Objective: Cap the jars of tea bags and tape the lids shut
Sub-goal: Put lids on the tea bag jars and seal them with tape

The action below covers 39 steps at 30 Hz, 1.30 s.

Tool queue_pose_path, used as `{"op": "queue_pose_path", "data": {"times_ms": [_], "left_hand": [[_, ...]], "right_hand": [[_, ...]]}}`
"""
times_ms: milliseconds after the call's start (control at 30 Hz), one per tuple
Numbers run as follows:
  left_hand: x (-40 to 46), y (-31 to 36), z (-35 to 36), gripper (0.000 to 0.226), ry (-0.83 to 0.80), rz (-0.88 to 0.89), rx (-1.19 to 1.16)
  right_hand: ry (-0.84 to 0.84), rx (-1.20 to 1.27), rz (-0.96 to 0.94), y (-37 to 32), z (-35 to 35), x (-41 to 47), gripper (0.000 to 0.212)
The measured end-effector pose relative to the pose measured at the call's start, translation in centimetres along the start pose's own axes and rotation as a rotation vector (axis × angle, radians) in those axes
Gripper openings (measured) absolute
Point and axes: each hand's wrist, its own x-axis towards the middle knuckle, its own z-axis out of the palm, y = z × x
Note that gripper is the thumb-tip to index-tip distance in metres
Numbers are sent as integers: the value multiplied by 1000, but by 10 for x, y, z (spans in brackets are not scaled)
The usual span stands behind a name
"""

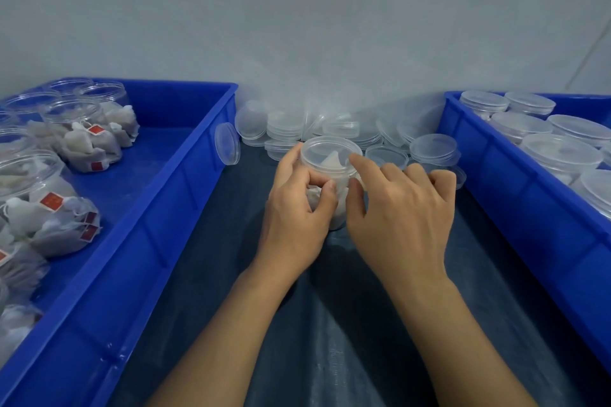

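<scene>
Gripping capped jar (325, 175) with left hand (296, 208) on dark mat (330, 324); right hand (401, 208) loosely curled, fingertips touching the lid (327, 150), holding nothing.

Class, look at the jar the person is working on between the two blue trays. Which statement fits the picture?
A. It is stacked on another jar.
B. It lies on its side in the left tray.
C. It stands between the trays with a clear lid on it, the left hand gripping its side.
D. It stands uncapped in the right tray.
C: the jar stands on the dark surface between the trays, a clear lid on top, left hand gripping its side, right hand touching it.
</scene>
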Motion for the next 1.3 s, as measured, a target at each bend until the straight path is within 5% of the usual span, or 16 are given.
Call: {"op": "queue_pose_path", "data": {"times_ms": [1300], "left_hand": [[3, -1, -3, 22, 41, 4, 43]], "right_hand": [[101, -36, -49, -9, 10, -3, 23]]}}
